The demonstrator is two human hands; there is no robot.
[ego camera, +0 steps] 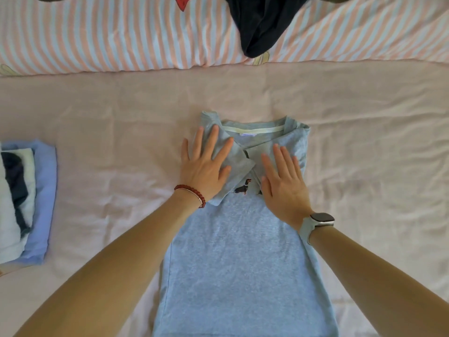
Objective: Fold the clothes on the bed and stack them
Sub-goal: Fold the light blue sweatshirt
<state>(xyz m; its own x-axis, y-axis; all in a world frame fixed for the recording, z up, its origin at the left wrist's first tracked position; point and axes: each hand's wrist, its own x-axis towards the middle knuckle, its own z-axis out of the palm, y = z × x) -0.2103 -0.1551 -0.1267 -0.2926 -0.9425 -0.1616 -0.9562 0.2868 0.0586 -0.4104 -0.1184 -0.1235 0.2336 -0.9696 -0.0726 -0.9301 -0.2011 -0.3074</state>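
Hands point(243, 171) flat on grey T-shirt point(243, 251), dog print partly covered, hem cut off

Your arms are bare from the wrists back, with no sleeves showing. Just behind your left hand point(204, 166) sits a bracelet point(192, 192) of round dark-red beads with a thin pale strand alongside. Just behind your right hand point(283, 188) you wear a smartwatch point(322, 219), dark rectangular face on a pale grey-blue strap.
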